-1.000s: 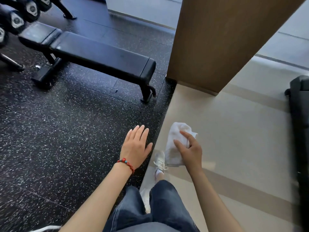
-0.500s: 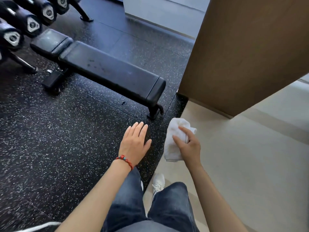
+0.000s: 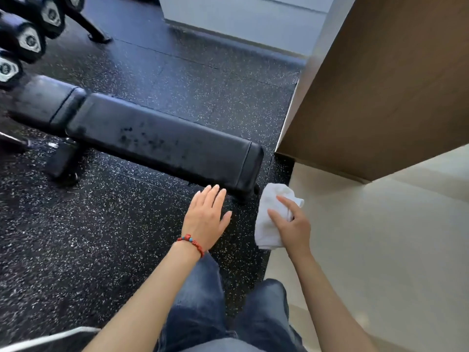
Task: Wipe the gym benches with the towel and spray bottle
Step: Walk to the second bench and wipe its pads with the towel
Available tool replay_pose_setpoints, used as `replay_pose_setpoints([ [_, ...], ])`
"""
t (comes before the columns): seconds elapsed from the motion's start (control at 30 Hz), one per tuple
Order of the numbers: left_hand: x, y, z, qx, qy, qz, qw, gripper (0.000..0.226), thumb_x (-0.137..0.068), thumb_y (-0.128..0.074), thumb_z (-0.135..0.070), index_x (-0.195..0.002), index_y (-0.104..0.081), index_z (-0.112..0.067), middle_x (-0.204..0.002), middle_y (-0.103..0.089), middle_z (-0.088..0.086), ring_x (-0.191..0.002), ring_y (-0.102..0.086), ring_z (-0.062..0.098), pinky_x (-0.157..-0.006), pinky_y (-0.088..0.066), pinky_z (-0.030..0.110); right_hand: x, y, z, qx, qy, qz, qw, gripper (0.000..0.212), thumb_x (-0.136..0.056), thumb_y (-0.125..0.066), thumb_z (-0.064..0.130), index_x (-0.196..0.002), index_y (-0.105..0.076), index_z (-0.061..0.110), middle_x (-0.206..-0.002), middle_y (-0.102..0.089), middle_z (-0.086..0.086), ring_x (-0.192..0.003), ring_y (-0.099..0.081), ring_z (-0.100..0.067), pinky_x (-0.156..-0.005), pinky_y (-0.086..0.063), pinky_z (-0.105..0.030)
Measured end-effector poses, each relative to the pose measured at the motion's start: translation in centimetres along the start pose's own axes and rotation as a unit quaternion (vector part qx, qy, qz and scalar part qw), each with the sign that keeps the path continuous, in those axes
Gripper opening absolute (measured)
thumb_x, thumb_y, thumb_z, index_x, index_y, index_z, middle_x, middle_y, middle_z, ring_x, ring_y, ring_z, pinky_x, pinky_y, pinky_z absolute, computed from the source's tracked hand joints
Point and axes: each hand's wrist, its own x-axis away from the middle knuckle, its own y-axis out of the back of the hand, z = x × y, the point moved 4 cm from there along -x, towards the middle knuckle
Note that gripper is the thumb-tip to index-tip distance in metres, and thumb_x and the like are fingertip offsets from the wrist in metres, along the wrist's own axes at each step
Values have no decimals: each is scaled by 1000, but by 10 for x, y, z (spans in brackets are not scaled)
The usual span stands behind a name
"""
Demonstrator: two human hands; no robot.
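Our right hand (image 3: 291, 224) grips the white towel (image 3: 269, 219) mid-frame; left hand (image 3: 205, 219) flat, fingers straight, just below the black bench (image 3: 162, 141).

We lose the far end of the bench (image 3: 162, 141) at the left edge, and its surface is smeared by motion blur — the dark marks on the pad cannot be read as wet or dry. Its near foot is mostly hidden behind the towel (image 3: 271, 219) and the pad's end. The dumbbells (image 3: 28, 39) are cut off at the top-left corner, their numbers too blurred to read. Our right hand (image 3: 291, 224) covers part of the towel, so its full shape is unclear. Both our forearms and the jeans (image 3: 203, 301) run out of the bottom edge — our feet are hidden.
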Motion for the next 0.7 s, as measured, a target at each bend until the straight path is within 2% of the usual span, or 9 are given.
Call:
replay_pose_setpoints([
  [0.1,-37,6,41,-2,-28,19,999,53,-72,-78,-16,-116,-60,6,-118,-61,25,-111,-57,41,-92,-45,56,-20,-33,15,-14,-32,-37,999,35,-77,-74,12,-111,-66,19,-93,-60,13,-79,-52,-9,-68,-36,-11],
  [0.2,-69,4,72,1,-48,32,998,52,-72,-79,-15,-115,-60,7,-117,-61,26,-110,-57,42,-91,-44,58,-38,-61,23,-24,-62,-56,996,35,-77,-74,11,-111,-66,18,-95,-60,13,-83,-53,-8,-70,-35,-9],
  [0.33,-99,-14,91,15,-61,54,997,52,-71,-79,-14,-115,-60,7,-117,-62,26,-109,-58,42,-91,-44,58,-60,-84,21,-26,-78,-61,995,34,-78,-73,13,-110,-66,21,-93,-57,24,-76,-53,10,-68,-35,3],
  [0.43,-116,-39,100,22,-58,71,996,52,-73,-78,-14,-116,-59,8,-117,-61,26,-109,-58,42,-91,-45,57,-81,-95,10,-17,-85,-65,994,35,-77,-74,13,-110,-66,22,-95,-61,16,-72,-53,5,-67,-36,3],
  [0.53,-132,-69,108,22,-55,86,995,51,-74,-77,-14,-117,-58,8,-117,-61,26,-109,-58,42,-92,-45,56,-105,-104,-8,-21,-95,-69,993,36,-77,-73,13,-110,-66,24,-100,-61,15,-81,-53,-3,-68,-35,4],
  [0.7,-156,-135,123,23,-49,100,993,49,-74,-76,-12,-115,-59,8,-117,-61,27,-109,-58,42,-92,-44,56,-149,-127,-57,-31,-112,-73,990,38,-78,-73,13,-113,-65,26,-102,-60,14,-84,-50,7,-68,-34,6],
])
